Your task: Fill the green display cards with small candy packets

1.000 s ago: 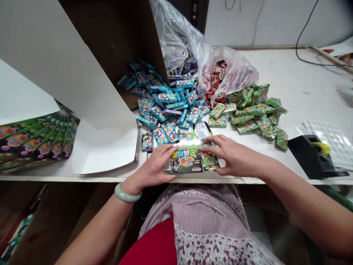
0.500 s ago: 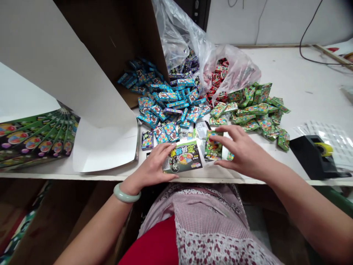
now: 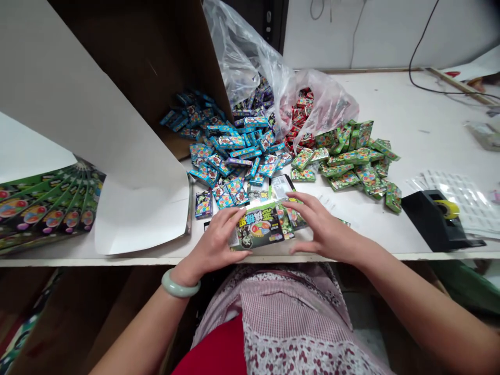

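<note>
My left hand (image 3: pixel 216 238) grips the left end of a black-and-green printed candy packet (image 3: pixel 261 229), thumb at its lower edge and fingers on top. The packet lies close to the table's front edge, print facing up. My right hand (image 3: pixel 322 229) is at its right, thumb and fingers apart. Between that hand and the packet lies a small green candy pack (image 3: pixel 296 215), partly covered; whether the fingertips touch it I cannot tell. Just beyond, blue candy boxes (image 3: pixel 236 191) and a purple box (image 3: pixel 203 203) rest on the table.
Behind are heaps of blue boxes (image 3: pixel 234 141), green boxes (image 3: pixel 363 164) and red boxes (image 3: pixel 302 112), the red ones in a clear plastic bag (image 3: pixel 332 96). A large carton (image 3: pixel 156 156) stands left. A black tape dispenser (image 3: pixel 433 219) sits right, beside clear printed sheets (image 3: pixel 464 200).
My right hand has shifted left and slightly down, closer to the packet. The small green pack now sits against the packet's right end. My left hand keeps its hold.
</note>
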Demonstrator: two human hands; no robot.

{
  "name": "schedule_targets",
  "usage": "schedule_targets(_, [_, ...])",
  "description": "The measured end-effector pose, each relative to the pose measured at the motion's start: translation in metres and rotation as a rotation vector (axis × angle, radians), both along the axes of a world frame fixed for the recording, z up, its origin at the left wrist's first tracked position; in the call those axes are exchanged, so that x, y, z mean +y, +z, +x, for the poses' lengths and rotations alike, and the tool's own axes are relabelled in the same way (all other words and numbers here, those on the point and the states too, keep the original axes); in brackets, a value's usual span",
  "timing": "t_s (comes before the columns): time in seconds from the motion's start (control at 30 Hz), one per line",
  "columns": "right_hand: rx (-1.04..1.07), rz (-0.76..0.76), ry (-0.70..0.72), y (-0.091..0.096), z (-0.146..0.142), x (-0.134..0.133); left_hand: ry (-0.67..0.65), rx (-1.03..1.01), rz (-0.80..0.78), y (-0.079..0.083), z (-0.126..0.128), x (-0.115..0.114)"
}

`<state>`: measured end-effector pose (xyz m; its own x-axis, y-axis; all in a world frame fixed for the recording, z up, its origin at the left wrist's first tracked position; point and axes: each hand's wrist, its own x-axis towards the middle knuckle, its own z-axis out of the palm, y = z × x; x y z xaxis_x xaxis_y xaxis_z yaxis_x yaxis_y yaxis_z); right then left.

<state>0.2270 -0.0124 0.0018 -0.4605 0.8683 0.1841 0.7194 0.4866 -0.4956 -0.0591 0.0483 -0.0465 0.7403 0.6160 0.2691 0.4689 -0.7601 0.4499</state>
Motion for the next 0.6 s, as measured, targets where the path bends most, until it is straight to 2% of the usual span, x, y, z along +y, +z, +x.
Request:
schedule_targets(0.1, [0.047,0.039,-0.149,-0.018,-0.009,-0.007,0.038,-0.010,0.025,-0.004,-0.001,0.000])
schedule_targets(0.2, [0.145,0.011,-0.263,-0.035,-0.018,-0.013,0.082,0.001,0.028,-0.008,-0.001,0.001])
schedule_targets(0.3, [0.225,0.005,-0.302,-0.046,-0.023,-0.013,0.114,0.009,0.018,-0.012,-0.001,0.004])
schedule_targets(0.4, [0.283,-0.050,-0.300,-0.049,-0.025,-0.010,0.114,0.004,0.026,-0.013,0.000,0.007])
schedule_targets(0.6, [0.332,-0.148,-0.338,-0.039,-0.022,0.004,0.095,-0.027,0.022,-0.011,0.000,0.008])
